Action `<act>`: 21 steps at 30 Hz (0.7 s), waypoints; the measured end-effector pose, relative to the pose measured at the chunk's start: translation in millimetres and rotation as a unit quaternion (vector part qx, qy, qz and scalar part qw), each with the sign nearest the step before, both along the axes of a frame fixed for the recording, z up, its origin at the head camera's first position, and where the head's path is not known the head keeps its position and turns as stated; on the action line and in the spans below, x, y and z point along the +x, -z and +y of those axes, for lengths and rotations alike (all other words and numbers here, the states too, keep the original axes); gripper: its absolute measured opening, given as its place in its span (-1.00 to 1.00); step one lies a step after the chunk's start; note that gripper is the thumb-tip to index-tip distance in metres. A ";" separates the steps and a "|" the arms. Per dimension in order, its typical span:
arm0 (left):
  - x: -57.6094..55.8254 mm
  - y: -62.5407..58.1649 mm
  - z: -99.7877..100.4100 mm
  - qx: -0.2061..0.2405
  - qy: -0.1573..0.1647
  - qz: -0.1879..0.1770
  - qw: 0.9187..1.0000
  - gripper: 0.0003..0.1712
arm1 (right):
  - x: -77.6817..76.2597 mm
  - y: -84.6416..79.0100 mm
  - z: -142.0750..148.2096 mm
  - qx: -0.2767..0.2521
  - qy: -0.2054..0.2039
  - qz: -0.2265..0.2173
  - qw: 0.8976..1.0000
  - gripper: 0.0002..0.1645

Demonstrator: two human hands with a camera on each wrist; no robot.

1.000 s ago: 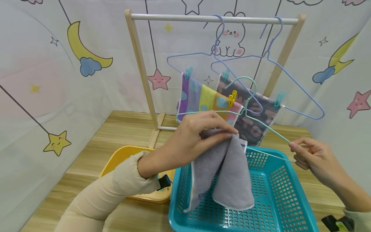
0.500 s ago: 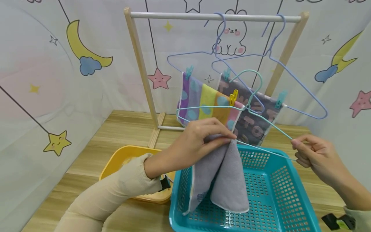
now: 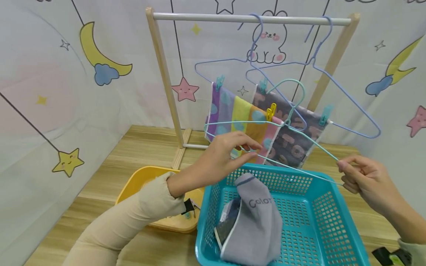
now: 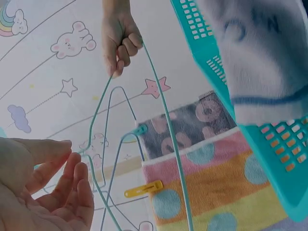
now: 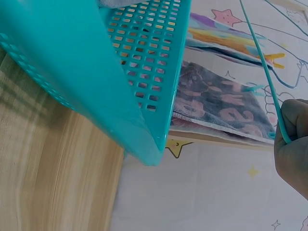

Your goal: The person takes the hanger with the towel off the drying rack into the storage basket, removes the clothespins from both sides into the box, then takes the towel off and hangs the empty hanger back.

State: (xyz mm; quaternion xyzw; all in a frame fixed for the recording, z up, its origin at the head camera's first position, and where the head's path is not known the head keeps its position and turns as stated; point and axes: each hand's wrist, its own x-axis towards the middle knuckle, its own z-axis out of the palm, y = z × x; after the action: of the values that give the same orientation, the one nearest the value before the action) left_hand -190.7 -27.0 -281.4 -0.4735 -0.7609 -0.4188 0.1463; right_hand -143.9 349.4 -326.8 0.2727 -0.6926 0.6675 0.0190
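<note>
Mint hanger [image 3: 288, 119], one end in the fingers [image 3: 345, 166] of the right hand [image 3: 365, 181]

1. A bench [image 3: 94, 197] with a pale, streaked wood-grain top carried everything.
2. A perforated teal basket [image 3: 348, 221] stood upright on it, nearest the viewer.
3. A yellow tub [image 3: 133, 181] sat just left of the basket; contact between them was unclear.
4. Behind the tub, a garment rack's left wooden foot [image 3: 181, 153] rested flat.
</note>
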 end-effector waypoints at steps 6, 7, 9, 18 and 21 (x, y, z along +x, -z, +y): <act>-5.9 1.3 -11.2 0.007 -0.036 -0.001 0.999 -0.78 | 0.6 -0.9 0.7 0.015 0.006 0.001 1.000 -0.64; -7.0 1.2 -13.0 0.011 -0.040 -0.001 0.999 -0.78 | 0.8 -1.1 0.5 0.021 0.011 0.002 1.000 -0.64; -10.0 1.6 -16.8 0.022 -0.046 -0.002 0.999 -0.77 | 0.8 -1.4 0.5 0.019 0.009 0.002 1.000 -0.64; -23.9 -1.2 -40.6 0.123 -0.076 -0.069 0.987 -0.76 | 0.7 -5.8 -0.5 0.034 0.010 0.006 0.999 -0.68; -30.5 -5.4 -50.5 0.168 -0.084 -0.097 0.977 -0.76 | 1.5 -7.3 0.4 0.042 0.016 0.010 0.999 -0.67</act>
State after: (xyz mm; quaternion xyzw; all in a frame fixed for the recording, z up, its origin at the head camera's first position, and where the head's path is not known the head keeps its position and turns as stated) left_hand -221.2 -77.6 -276.1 -0.3339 -0.7272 -0.5709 0.1836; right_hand -142.5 349.8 -319.5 0.2686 -0.7243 0.6345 0.0247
